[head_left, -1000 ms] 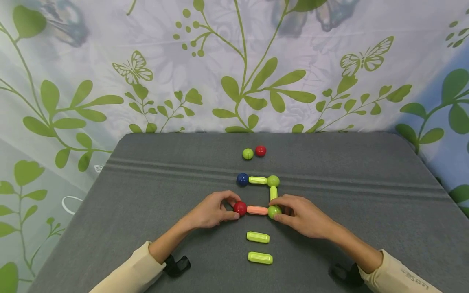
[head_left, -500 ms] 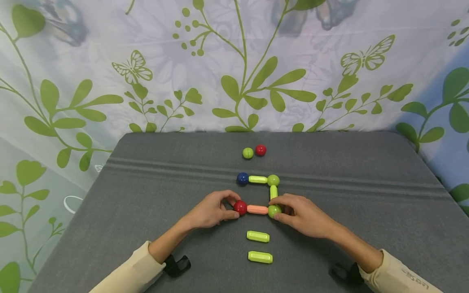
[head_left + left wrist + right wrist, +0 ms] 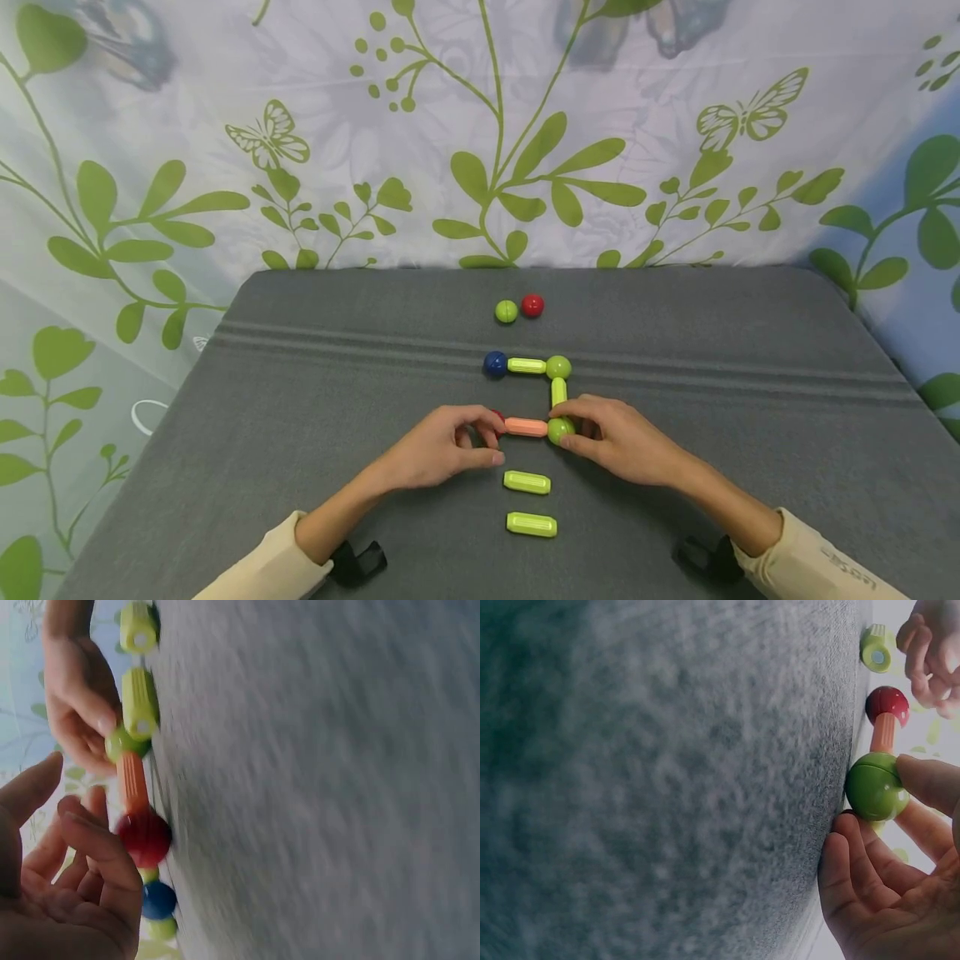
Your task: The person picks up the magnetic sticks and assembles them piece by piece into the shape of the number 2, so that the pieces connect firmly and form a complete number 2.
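Observation:
My right hand (image 3: 622,437) pinches a green ball (image 3: 560,431) between thumb and fingers. From that ball an orange rod (image 3: 526,427) runs left to a red ball (image 3: 145,837), mostly covered by my left hand in the head view. My left hand (image 3: 442,446) has its thumb and fingers parted and loosely bent, holding nothing, just off the red ball. A yellow-green rod (image 3: 558,392) leads back from the held ball to another green ball (image 3: 558,367). There a second yellow-green rod (image 3: 527,365) joins it to a blue ball (image 3: 496,364).
Two loose yellow-green rods, a nearer one (image 3: 532,524) and a farther one (image 3: 527,482), lie in front of the joined pieces. Behind them sit a loose green ball (image 3: 506,312) and a red ball (image 3: 532,305). A leaf-patterned curtain (image 3: 405,167) hangs behind the grey table (image 3: 337,333).
My left hand has let go of the red ball and moved slightly toward me, its fingers now over the ball. The right hand stays on the green ball.

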The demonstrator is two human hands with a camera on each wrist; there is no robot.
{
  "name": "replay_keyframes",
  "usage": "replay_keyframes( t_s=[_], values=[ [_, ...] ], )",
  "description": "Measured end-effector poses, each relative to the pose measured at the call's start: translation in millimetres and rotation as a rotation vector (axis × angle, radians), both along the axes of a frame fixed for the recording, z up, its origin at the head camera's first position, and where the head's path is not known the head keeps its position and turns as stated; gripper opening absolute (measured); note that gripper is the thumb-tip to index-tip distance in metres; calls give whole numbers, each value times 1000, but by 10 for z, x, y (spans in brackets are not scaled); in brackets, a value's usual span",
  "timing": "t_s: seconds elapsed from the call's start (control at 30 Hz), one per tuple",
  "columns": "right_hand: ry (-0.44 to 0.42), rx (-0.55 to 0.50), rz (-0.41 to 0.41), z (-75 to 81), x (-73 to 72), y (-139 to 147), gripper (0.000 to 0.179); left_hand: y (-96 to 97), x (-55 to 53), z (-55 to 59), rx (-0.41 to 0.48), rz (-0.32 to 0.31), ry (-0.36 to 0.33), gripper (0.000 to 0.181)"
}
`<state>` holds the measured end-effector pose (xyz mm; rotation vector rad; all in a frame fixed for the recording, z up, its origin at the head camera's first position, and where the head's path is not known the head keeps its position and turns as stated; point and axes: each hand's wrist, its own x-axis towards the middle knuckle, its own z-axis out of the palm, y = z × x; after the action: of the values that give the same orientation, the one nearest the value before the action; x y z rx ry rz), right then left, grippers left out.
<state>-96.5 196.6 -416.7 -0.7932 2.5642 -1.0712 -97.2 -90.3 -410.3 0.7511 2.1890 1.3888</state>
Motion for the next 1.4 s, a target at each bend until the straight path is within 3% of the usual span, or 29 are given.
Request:
replay_keyframes(
  t_s=[0.17, 0.27, 0.73, 1.0, 1.23, 1.4],
  values=[
    [7, -1, -1, -3, -1, 2, 28, 142, 102, -22, -35, -95, -45, 23],
    [5, -2, -2, -6, 0, 1, 28, 198, 133, -41, -60, -124, -29, 20],
    [25, -19, 1, 4, 15, 9, 27, 260, 130, -77, -132, -83, 53, 20],
    [17, -8, -2, 25, 17, -3, 28, 83, 124, -52, -165, -88, 56, 15],
    [15, -10, 1, 50, 14, 4, 29, -141, 100, -24, -204, -99, 14, 13],
    [16, -7, 2, 39, 13, -6, 29, -171, 123, -39, -245, -94, 39, 16]
  ],
)
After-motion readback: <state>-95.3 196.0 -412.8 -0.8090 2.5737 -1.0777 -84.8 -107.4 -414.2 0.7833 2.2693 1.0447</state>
